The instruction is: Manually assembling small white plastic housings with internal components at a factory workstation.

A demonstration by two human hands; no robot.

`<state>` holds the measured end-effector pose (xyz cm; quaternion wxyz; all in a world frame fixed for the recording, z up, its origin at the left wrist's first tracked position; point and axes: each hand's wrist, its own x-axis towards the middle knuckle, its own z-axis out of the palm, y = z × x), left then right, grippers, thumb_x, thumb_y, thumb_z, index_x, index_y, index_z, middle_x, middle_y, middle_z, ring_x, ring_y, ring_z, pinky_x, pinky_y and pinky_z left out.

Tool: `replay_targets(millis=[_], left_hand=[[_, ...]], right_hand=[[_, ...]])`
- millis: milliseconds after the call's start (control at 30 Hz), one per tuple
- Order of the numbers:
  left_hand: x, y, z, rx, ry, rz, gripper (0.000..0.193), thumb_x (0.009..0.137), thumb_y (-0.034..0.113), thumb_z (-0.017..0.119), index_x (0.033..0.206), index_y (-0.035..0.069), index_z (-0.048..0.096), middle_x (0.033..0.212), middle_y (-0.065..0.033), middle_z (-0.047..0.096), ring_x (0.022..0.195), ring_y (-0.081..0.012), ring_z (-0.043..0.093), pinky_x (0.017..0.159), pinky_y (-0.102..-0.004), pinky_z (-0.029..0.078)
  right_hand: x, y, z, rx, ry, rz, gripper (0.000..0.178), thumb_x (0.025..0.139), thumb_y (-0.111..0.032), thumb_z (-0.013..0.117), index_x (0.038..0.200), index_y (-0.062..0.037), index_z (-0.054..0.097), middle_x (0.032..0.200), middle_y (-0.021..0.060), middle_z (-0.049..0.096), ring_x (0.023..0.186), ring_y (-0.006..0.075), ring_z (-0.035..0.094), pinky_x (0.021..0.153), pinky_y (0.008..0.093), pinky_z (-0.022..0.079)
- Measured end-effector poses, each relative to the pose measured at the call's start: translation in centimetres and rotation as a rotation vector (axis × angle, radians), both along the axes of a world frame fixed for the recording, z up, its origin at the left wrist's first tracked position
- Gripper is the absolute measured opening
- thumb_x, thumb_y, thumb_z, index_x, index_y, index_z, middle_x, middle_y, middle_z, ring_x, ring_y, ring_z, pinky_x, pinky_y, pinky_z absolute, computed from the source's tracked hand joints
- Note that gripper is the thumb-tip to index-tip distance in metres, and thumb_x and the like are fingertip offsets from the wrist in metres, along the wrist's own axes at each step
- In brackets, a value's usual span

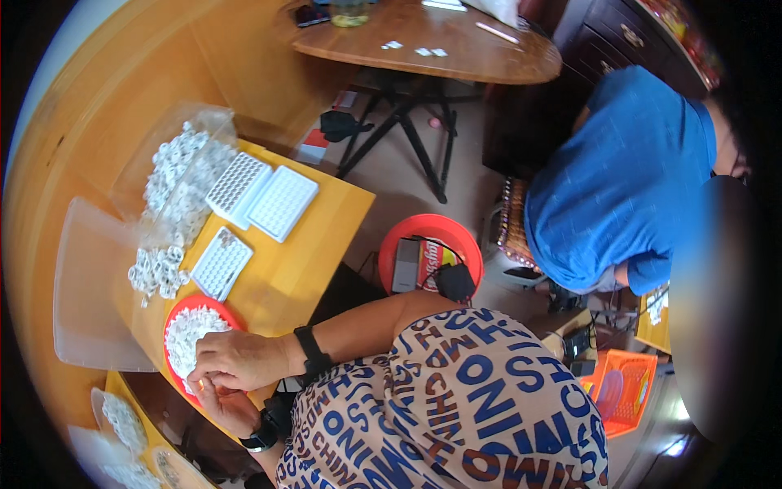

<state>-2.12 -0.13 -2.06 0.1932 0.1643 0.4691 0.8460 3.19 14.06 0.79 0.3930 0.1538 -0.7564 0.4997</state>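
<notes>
My right hand (248, 359) and my left hand (231, 410) meet over the near edge of a red round tray (230, 310) heaped with small white parts (194, 330). Fingers of both hands are pinched together at the same spot. Whatever lies between the fingertips is too small and too covered to name. Beyond the red tray lies a white tray with rows of holes (221, 263). A heap of white ring-shaped parts (159, 271) sits beside it.
Farther along the yellow table (305, 244) are a white perforated tray (239, 188), a pale tray (283, 203) and a clear plastic bag of white parts (181, 167). A red bucket (472, 253) stands on the floor. At right sits a person in blue (623, 179).
</notes>
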Motion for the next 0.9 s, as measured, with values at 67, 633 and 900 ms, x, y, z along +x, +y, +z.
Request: replay_targets(millis=[67, 633, 900], left_hand=[[-0.1, -0.2, 0.1, -0.031, 0.072, -0.019, 0.028, 0.094, 0.021, 0.053, 0.115, 0.003, 0.049, 0.109, -0.0103, 0.057, 0.104, -0.019, 0.056, 0.089, -0.0311, 0.045], [2.4, -1.3, 2.4, -0.012, 0.202, -0.185, 0.026, 0.096, 0.022, 0.053, 0.111, 0.001, 0.048, 0.11, -0.0126, 0.056, 0.103, -0.0195, 0.055, 0.094, -0.0333, 0.042], [5.5, -0.2, 2.7, -0.035, 0.183, -0.246, 0.026, 0.094, 0.021, 0.053, 0.111, 0.001, 0.05, 0.105, -0.0087, 0.055, 0.102, -0.017, 0.053, 0.092, -0.0307, 0.041]], right_hand=[[0.6, -0.1, 0.2, -0.002, 0.03, -0.019, 0.008, 0.076, -0.007, 0.064, 0.084, -0.0058, 0.063, 0.084, 0.0089, 0.06, 0.085, 0.0271, 0.057, 0.076, 0.0367, 0.048], [5.2, -1.3, 1.1, -0.003, 0.094, -0.249, 0.023, 0.075, -0.01, 0.067, 0.096, -0.0039, 0.061, 0.097, 0.0104, 0.057, 0.097, 0.0284, 0.055, 0.085, 0.0397, 0.045], [7.8, 0.3, 0.4, 0.025, 0.026, -0.112, 0.025, 0.076, -0.012, 0.069, 0.1, -0.0091, 0.06, 0.096, 0.0102, 0.057, 0.095, 0.0306, 0.055, 0.083, 0.0393, 0.046]])
